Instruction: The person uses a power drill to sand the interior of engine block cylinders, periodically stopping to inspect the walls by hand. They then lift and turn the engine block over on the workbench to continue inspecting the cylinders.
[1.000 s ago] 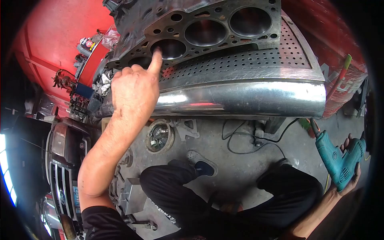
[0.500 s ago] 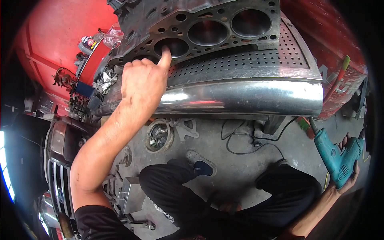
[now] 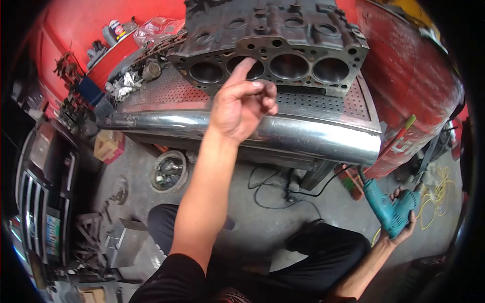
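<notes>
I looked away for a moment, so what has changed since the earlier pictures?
The left hand has turned over, from back showing to palm showing, its extended finger still at the second bore from the left. The camera view has shifted too. Nothing was visibly taken or let go: the right hand keeps its grip on the teal power tool.

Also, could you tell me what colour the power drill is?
The power drill is teal, clearest in the head view.

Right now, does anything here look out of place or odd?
The yellow cord lies tangled on the floor at far right, and the black cable loops near the bench; both look untidy. Nothing looks clearly spilled or broken.
</notes>
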`<state>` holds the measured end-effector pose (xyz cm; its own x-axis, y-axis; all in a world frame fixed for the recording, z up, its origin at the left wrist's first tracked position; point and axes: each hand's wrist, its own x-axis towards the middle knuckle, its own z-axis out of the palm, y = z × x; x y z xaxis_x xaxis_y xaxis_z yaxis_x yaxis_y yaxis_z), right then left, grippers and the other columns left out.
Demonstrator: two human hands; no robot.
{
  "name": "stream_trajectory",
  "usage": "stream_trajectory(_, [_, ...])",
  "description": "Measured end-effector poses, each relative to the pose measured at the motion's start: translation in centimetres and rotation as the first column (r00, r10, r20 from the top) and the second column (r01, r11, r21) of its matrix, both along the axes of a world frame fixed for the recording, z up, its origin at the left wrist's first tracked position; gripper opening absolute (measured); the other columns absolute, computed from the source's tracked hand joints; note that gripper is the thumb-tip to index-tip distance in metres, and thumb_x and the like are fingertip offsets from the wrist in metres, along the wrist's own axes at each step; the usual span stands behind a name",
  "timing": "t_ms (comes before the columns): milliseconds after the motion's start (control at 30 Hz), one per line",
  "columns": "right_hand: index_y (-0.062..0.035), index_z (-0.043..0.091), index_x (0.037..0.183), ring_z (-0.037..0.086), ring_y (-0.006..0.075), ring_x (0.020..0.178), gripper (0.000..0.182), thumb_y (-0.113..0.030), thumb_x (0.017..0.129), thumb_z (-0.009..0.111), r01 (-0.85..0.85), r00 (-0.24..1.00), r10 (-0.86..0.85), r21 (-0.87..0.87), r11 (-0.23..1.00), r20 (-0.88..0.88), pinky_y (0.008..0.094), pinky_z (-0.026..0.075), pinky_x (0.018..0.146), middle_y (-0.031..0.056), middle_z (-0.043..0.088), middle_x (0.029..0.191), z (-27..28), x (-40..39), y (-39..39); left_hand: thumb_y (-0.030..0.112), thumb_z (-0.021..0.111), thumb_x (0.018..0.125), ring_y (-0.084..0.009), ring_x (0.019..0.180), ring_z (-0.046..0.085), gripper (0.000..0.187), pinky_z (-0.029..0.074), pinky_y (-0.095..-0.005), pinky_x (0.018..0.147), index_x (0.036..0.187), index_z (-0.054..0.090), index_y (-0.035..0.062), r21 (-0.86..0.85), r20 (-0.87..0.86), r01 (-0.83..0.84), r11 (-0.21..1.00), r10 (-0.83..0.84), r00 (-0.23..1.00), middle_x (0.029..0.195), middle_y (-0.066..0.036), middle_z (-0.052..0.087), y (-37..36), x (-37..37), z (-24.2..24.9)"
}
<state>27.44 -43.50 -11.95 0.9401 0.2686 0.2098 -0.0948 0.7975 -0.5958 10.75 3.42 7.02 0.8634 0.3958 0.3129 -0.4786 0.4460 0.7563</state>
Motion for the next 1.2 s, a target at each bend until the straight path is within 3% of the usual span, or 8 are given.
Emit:
stream_trajectory(167, [0.0098, 0.039, 0.148, 0.054, 0.0378, 0.132, 0.074, -0.035, 0.092, 0.058, 0.006, 0.999, -0.005, 0.025, 1.0, -0.054, 0.0504, 0.042, 0.114, 0.0273, 0.052, 0.144, 0.6, -0.6, 0.7, 0.004, 0.054, 0.09, -0.0239, 0.073, 0.062, 0.083, 0.052, -0.0422, 0.07, 0.163, 0.016, 0.0068, -0.114, 0.191, 0.103, 0.988, -0.08, 0.978, 0.087, -0.018, 0.067, -0.7, 1.2, -0.2])
stream_trajectory(200, [0.0097, 0.039, 0.148, 0.054, 0.0378, 0.132, 0.074, -0.035, 0.092, 0.058, -0.006, 0.999, 0.007, 0.03, 1.0, -0.037, 0.0504, 0.042, 0.114, 0.0273, 0.052, 0.144, 0.6, -0.5, 0.7, 0.006, 0.055, 0.087, -0.0236, 0.076, 0.058, 0.081, 0.047, -0.0432, 0.074, 0.161, 0.022, 0.0108, -0.079, 0.138, 0.04, 0.996, -0.029, 0.99, 0.088, -0.017, 0.065, -1.0, 0.7, -0.4])
stream_trajectory(300, [0.0098, 0.04, 0.147, 0.054, 0.0379, 0.132, 0.073, -0.034, 0.091, 0.058, -0.042, 0.999, 0.042, 0.034, 0.999, 0.003, 0.0507, 0.041, 0.114, 0.0272, 0.052, 0.143, 0.6, -0.4, 0.9, 0.006, 0.055, 0.087, -0.0234, 0.077, 0.059, 0.082, 0.048, -0.0437, 0.074, 0.162, 0.022, 0.0106, -0.088, 0.119, 0.016, 0.996, -0.006, 0.993, 0.087, -0.017, 0.066, -1.7, -0.4, -0.7])
stream_trajectory(633, [0.012, 0.041, 0.145, 0.054, 0.0378, 0.132, 0.073, -0.033, 0.091, 0.059, -0.081, 0.996, 0.079, 0.052, 0.995, 0.04, 0.0509, 0.041, 0.114, 0.0278, 0.052, 0.143, 0.9, -0.4, 1.6, 0.006, 0.055, 0.087, -0.0242, 0.076, 0.059, 0.093, 0.048, -0.0444, 0.074, 0.165, 0.006, 0.0099, -0.104, 0.174, 0.095, 0.99, -0.076, 0.982, 0.088, -0.018, 0.066, -0.9, 1.0, -0.5])
stream_trajectory(733, [0.0121, 0.041, 0.145, 0.054, 0.038, 0.132, 0.073, -0.032, 0.09, 0.059, -0.093, 0.995, 0.09, 0.061, 0.994, 0.041, 0.0509, 0.041, 0.114, 0.0281, 0.052, 0.144, 0.7, -0.2, 1.4, 0.006, 0.055, 0.087, -0.0247, 0.075, 0.06, 0.093, 0.049, -0.0448, 0.074, 0.165, 0.005, 0.0092, -0.077, 0.117, 0.001, 0.997, 0.008, 0.993, 0.088, -0.019, 0.066, -1.8, 0.6, -0.8])
stream_trajectory(1033, [0.012, 0.042, 0.145, 0.054, 0.0371, 0.131, 0.072, -0.032, 0.09, 0.059, -0.081, 0.997, 0.079, 0.052, 0.995, 0.026, 0.0504, 0.04, 0.114, 0.0276, 0.052, 0.143, 1.0, -0.3, 1.8, 0.006, 0.055, 0.088, -0.0251, 0.074, 0.062, 0.095, 0.05, -0.0458, 0.073, 0.166, 0.001, 0.0123, -0.03, 0.133, -0.016, 0.999, 0.02, 0.991, 0.09, -0.019, 0.067, -2.5, 0.5, -1.1])
stream_trajectory(1133, [0.0122, 0.042, 0.145, 0.054, 0.037, 0.13, 0.073, -0.033, 0.09, 0.059, -0.082, 0.997, 0.081, 0.034, 0.996, 0.019, 0.0503, 0.04, 0.114, 0.0274, 0.052, 0.143, 0.8, -0.2, 1.8, 0.007, 0.057, 0.088, -0.0249, 0.077, 0.062, 0.076, 0.05, -0.0443, 0.075, 0.158, 0.029, 0.0133, -0.09, 0.208, 0.045, 0.995, -0.025, 0.978, 0.092, -0.018, 0.067, -2.3, 1.4, -0.7])
stream_trajectory(1200, [0.0125, 0.04, 0.145, 0.054, 0.0374, 0.129, 0.075, -0.033, 0.089, 0.06, -0.048, 0.999, 0.048, 0.011, 0.999, -0.013, 0.0497, 0.04, 0.114, 0.0276, 0.053, 0.142, 0.9, -0.2, 1.9, 0.008, 0.059, 0.087, -0.0246, 0.079, 0.061, 0.048, 0.049, -0.0431, 0.077, 0.133, 0.047, 0.0135, -0.199, 0.339, 0.137, 0.971, -0.063, 0.939, 0.094, -0.016, 0.067, -1.7, 2.0, -0.1])
